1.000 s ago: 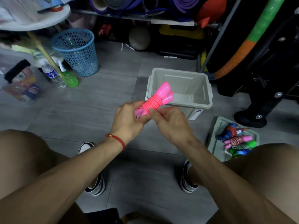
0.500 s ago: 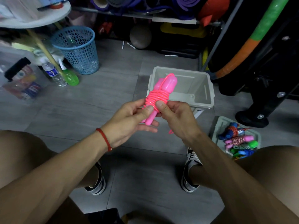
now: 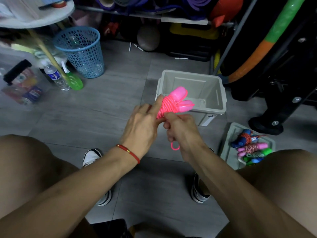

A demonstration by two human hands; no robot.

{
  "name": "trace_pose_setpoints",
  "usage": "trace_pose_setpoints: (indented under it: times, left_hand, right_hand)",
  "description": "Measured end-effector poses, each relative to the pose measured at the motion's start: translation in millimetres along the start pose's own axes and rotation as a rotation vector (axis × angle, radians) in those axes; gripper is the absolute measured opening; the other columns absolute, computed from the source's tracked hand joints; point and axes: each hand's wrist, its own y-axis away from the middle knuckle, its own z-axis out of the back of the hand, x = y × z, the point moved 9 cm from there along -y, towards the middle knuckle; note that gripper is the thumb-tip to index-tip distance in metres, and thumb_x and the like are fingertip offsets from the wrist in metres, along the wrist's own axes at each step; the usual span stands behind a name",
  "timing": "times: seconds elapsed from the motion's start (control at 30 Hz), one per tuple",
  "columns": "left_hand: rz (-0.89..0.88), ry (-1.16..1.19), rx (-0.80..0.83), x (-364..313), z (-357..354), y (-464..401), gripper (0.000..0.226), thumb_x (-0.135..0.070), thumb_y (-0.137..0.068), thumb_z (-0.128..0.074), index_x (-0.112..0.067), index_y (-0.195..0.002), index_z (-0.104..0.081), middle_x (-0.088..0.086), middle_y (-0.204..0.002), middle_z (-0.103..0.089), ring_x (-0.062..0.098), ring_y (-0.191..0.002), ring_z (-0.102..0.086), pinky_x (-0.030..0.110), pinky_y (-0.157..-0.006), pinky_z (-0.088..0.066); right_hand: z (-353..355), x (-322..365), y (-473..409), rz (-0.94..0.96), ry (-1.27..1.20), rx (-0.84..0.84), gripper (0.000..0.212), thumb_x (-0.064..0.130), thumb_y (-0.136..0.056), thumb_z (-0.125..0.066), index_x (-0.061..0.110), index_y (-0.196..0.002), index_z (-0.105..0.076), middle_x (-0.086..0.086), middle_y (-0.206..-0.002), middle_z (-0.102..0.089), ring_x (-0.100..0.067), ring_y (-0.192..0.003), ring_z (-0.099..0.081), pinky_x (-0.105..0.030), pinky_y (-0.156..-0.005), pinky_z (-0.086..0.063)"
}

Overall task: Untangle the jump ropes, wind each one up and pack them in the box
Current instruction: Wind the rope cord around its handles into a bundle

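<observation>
A pink jump rope (image 3: 173,103) is wound in tight coils around its two pink handles, which stick up and to the right. My left hand (image 3: 144,124) holds the bundle from the left, its index finger lying straight along the coils. My right hand (image 3: 180,129) grips the lower end of the bundle with curled fingers, and a small loop of pink cord (image 3: 175,147) hangs below it. Behind the bundle stands the grey box (image 3: 221,98), open on the floor, nothing visible in it.
A grey lid (image 3: 229,143) on the floor at the right carries several wound ropes (image 3: 250,146) in blue, pink and green. A blue mesh basket (image 3: 80,50), a water bottle (image 3: 54,77) and a green spray bottle (image 3: 73,81) stand at the left. Dark equipment fills the right.
The handles have tilted to the right and the bundle has turned. My left index finger now lies along the coils, and my right hand has closed lower on the bundle.
</observation>
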Motion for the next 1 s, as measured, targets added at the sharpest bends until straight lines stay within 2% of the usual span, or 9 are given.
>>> trace_pose_setpoints:
  times: [0.13, 0.23, 0.33, 0.47, 0.6, 0.77, 0.83, 0.9, 1.0]
  left_hand:
    - [-0.024, 0.028, -0.016, -3, -3, 0, 0.057, -0.026, -0.086, -0.067, -0.011, -0.14, -0.055, 0.012, -0.084, -0.06, 0.034, -0.08, -0.056, 0.04, -0.077, -0.05]
    - [0.0, 0.186, 0.019, 3, 1, -2, 0.065, -0.022, -0.079, -0.078, -0.017, -0.141, -0.056, 0.005, -0.089, -0.062, 0.023, -0.085, -0.06, 0.028, -0.083, -0.047]
    - [0.194, 0.716, 0.176, 17, 0, -4, 0.061, -0.024, -0.081, -0.076, -0.021, -0.139, -0.058, 0.005, -0.101, -0.068, 0.009, -0.092, -0.064, 0.027, -0.085, -0.054]
    - [0.577, 1.202, 0.361, 25, -16, 7, 0.059, -0.023, -0.086, -0.071, -0.011, -0.141, -0.051, 0.015, -0.106, -0.07, 0.024, -0.085, -0.063, 0.031, -0.068, -0.054]
    - [0.55, 1.143, 0.564, 21, -19, 15, 0.041, -0.019, -0.09, -0.066, 0.002, -0.125, -0.061, 0.028, -0.112, -0.068, 0.029, -0.084, -0.066, 0.036, -0.074, -0.055]
    - [0.438, 0.782, 0.366, 34, -8, 3, 0.025, -0.021, -0.081, -0.071, -0.022, -0.106, -0.072, 0.006, -0.089, -0.078, 0.018, -0.075, -0.071, 0.045, -0.079, -0.06]
    - [0.388, 0.521, 0.319, 38, -6, 1, 0.029, -0.031, -0.075, -0.071, -0.027, -0.104, -0.071, -0.003, -0.085, -0.077, 0.015, -0.077, -0.073, 0.044, -0.076, -0.061]
    - [0.305, 0.308, 0.297, 34, -4, -1, 0.031, -0.037, -0.077, -0.071, -0.027, -0.105, -0.069, -0.006, -0.086, -0.075, 0.019, -0.081, -0.071, 0.037, -0.074, -0.057]
    - [0.256, 0.16, 0.23, 27, 0, -3, 0.032, -0.034, -0.083, -0.074, -0.024, -0.112, -0.066, 0.0, -0.091, -0.074, 0.026, -0.088, -0.068, 0.036, -0.077, -0.052]
  right_hand:
    - [1, -1, 3, -0.038, -0.092, 0.048, 0.044, 0.055, -0.086, -0.067, 0.012, -0.079, -0.064, -0.005, -0.065, -0.049, -0.013, -0.044, -0.037, -0.028, -0.046, -0.03]
    - [2, -1, 2, 0.018, -0.078, 0.057, 0.049, 0.056, -0.089, -0.066, 0.009, -0.076, -0.059, -0.008, -0.063, -0.043, -0.013, -0.045, -0.033, -0.03, -0.048, -0.025]
    - [1, 9, 1, 0.117, -0.076, 0.143, 0.046, 0.05, -0.096, -0.06, 0.007, -0.079, -0.057, -0.009, -0.064, -0.039, -0.014, -0.047, -0.03, -0.034, -0.051, -0.024]
    - [-2, 21, 5, 0.261, -0.013, 0.265, 0.037, 0.039, -0.102, -0.053, 0.007, -0.085, -0.063, -0.003, -0.06, -0.041, -0.016, -0.051, -0.035, -0.032, -0.05, -0.031]
    - [-8, 23, 12, 0.321, 0.067, 0.314, 0.031, 0.027, -0.104, -0.051, 0.012, -0.08, -0.064, -0.008, -0.064, -0.043, -0.018, -0.056, -0.04, -0.029, -0.053, -0.039]
    - [-3, 18, -1, 0.395, 0.295, 0.217, 0.043, 0.041, -0.099, -0.057, 0.008, -0.07, -0.06, 0.002, -0.056, -0.048, -0.015, -0.051, -0.041, -0.039, -0.055, -0.042]
    - [2, 19, -2, 0.447, 0.472, 0.123, 0.042, 0.04, -0.097, -0.06, 0.008, -0.07, -0.066, 0.005, -0.052, -0.052, -0.011, -0.048, -0.044, -0.032, -0.057, -0.044]
    - [7, 25, 3, 0.487, 0.619, 0.028, 0.038, 0.036, -0.096, -0.064, 0.013, -0.067, -0.069, 0.007, -0.052, -0.059, -0.01, -0.049, -0.053, -0.023, -0.058, -0.044]
    - [14, 35, 9, 0.536, 0.661, -0.09, 0.031, 0.034, -0.093, -0.067, 0.016, -0.068, -0.072, 0.003, -0.059, -0.068, -0.015, -0.055, -0.063, -0.03, -0.065, -0.052]
